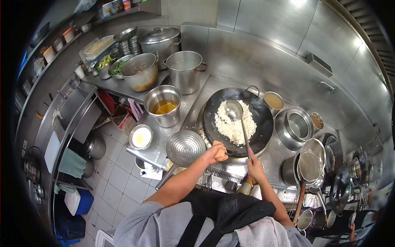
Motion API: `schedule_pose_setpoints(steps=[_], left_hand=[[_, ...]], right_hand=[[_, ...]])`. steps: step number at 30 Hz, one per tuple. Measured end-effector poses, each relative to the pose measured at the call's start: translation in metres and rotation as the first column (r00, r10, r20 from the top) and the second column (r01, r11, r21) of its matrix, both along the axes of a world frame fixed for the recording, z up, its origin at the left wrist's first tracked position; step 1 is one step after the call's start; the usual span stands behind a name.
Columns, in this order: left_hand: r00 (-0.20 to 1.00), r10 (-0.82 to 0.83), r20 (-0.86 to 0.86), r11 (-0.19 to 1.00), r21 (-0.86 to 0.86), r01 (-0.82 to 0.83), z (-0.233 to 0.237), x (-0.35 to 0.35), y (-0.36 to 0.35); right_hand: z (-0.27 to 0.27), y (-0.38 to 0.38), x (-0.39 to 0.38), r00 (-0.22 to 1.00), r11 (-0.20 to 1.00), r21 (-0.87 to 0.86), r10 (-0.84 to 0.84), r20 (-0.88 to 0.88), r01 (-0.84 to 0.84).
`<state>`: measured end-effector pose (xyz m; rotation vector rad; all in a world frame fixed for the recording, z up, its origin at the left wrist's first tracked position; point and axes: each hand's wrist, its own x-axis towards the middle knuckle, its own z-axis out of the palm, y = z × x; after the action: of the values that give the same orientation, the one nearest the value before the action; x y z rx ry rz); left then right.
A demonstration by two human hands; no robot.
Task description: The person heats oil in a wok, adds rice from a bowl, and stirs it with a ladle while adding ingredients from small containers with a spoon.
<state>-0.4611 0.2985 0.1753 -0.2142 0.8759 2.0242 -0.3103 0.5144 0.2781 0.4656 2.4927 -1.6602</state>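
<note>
A black wok [266, 119] sits on the burner with white rice [222, 123] spread in its bottom. At its near edge, my left hand [214, 154] is closed round a folded orange-tan cloth [221, 150], pressed against the wok's rim; any handle beneath is hidden. My right hand [255, 168] grips the long handle of a metal ladle [234, 110]. The ladle's bowl rests over the rice, near the middle of the wok. Left of my left hand lies a perforated strainer [186, 147], its handle pointing towards me.
Left of the wok stand a pot of yellow oil [163, 108], a white-filled bowl [141, 137] and a tall steel pot [184, 72]. To the right are a pot of cloudy liquid [273, 101], steel bowls [298, 126] and a mesh sieve [311, 160]. A person's hand shows far right.
</note>
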Motion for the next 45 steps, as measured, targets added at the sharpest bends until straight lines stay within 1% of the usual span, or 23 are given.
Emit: schedule_pose_setpoints(steps=[1, 2, 4, 7, 9, 11, 12, 14, 17, 21, 22, 23, 24, 25, 27, 31, 33, 35, 36, 39, 42, 43, 45], left_hand=[[1.0, 0.001, 0.009, 1.0, -0.01, -0.001, -0.005, 0.001, -0.001], [1.0, -0.009, 0.015, 1.0, -0.006, 0.009, -0.014, 0.002, -0.001], [1.0, -0.001, 0.011, 1.0, 0.003, 0.001, -0.01, -0.003, 0.002], [1.0, -0.001, 0.02, 0.999, 0.034, 0.0, -0.008, -0.003, 0.002], [1.0, 0.006, 0.029, 0.999, 0.048, -0.007, -0.015, -0.005, 0.001], [0.999, -0.007, 0.034, 0.999, 0.041, 0.005, -0.015, -0.005, 0.003], [0.999, -0.012, 0.04, 0.999, 0.035, 0.011, -0.016, -0.002, 0.001], [1.0, -0.001, 0.016, 1.0, 0.02, 0.001, -0.01, -0.003, 0.001], [1.0, -0.009, 0.011, 0.998, 0.06, 0.008, -0.006, -0.003, 0.0], [0.999, -0.001, 0.038, 0.999, 0.049, -0.001, -0.006, -0.003, 0.0], [0.999, -0.016, 0.052, 0.999, 0.03, 0.015, -0.006, -0.004, 0.001], [0.998, -0.024, 0.062, 0.999, 0.027, 0.023, -0.009, -0.001, 0.0], [0.999, -0.022, 0.032, 0.999, 0.043, 0.021, -0.011, -0.002, -0.001], [1.0, -0.02, -0.003, 0.998, 0.062, 0.02, -0.012, -0.004, -0.001], [1.0, -0.013, 0.006, 0.999, 0.046, 0.012, -0.003, -0.001, 0.0], [1.0, 0.027, 0.002, 0.998, 0.049, -0.027, -0.002, -0.001, 0.001], [1.0, 0.013, -0.004, 0.998, 0.063, -0.013, -0.005, -0.001, 0.003], [0.996, -0.01, 0.084, 1.0, -0.023, 0.012, 0.0, -0.001, 0.0], [0.995, -0.025, 0.093, 0.999, -0.031, 0.028, 0.005, -0.002, -0.001], [1.0, 0.02, -0.009, 0.998, 0.063, -0.019, -0.002, 0.0, 0.001], [1.0, 0.023, -0.014, 0.996, 0.088, -0.022, -0.009, -0.002, 0.001], [0.999, 0.013, -0.031, 0.997, 0.076, -0.01, -0.01, -0.001, 0.001], [0.999, 0.044, -0.004, 0.998, 0.055, -0.044, -0.011, -0.001, 0.004]], right_hand=[[0.007, -0.008, 0.002, 0.996, 0.972, 0.233, 0.048, -0.076, -0.029], [0.018, -0.011, 0.014, 0.997, 0.975, 0.223, 0.045, -0.068, -0.029], [0.05, -0.004, 0.021, 0.996, 0.967, -0.243, 0.081, 0.021, -0.074], [0.039, -0.001, 0.033, 0.977, 0.835, -0.549, 0.084, 0.196, 0.038], [-0.016, 0.002, 0.018, 0.995, 0.936, -0.349, -0.012, 0.101, 0.047], [-0.007, -0.006, 0.013, 0.996, 0.973, 0.229, 0.013, -0.092, 0.008], [0.004, -0.005, 0.025, 0.996, 0.975, 0.223, 0.007, -0.087, 0.013], [0.054, 0.006, 0.054, 0.999, 0.977, -0.209, -0.035, -0.017, 0.031], [0.08, 0.023, 0.094, 0.987, 0.883, -0.452, -0.073, 0.14, 0.13], [0.024, 0.035, 0.073, 0.963, 0.923, -0.341, -0.091, 0.253, 0.176], [0.012, 0.035, 0.061, 0.996, 0.998, 0.032, -0.062, 0.068, 0.06], [0.021, 0.018, 0.054, 0.996, 0.914, 0.406, 0.033, -0.084, 0.004], [0.038, 0.01, 0.061, 0.998, 0.998, 0.02, -0.066, 0.003, 0.066], [0.063, 0.006, 0.079, 0.997, 0.997, 0.017, -0.077, 0.005, 0.077], [0.104, 0.002, 0.113, 0.981, 0.904, -0.393, -0.116, 0.158, 0.171], [0.072, 0.013, 0.144, 0.917, 0.75, -0.57, -0.119, 0.38, 0.334], [0.042, 0.012, 0.113, 0.946, 0.846, -0.469, -0.116, 0.302, 0.253], [0.032, 0.001, 0.083, 0.995, 0.996, 0.018, -0.091, 0.042, 0.09], [0.038, 0.0, 0.091, 0.995, 0.996, 0.012, -0.091, 0.045, 0.091], [0.085, -0.003, 0.106, 0.986, 0.956, -0.248, -0.137, 0.099, 0.158], [0.069, 0.008, 0.127, 0.916, 0.727, -0.602, -0.096, 0.389, 0.331], [0.046, 0.011, 0.115, 0.914, 0.729, -0.598, -0.094, 0.396, 0.334], [0.015, 0.017, 0.083, 0.993, 0.996, -0.039, -0.077, 0.092, 0.081]])
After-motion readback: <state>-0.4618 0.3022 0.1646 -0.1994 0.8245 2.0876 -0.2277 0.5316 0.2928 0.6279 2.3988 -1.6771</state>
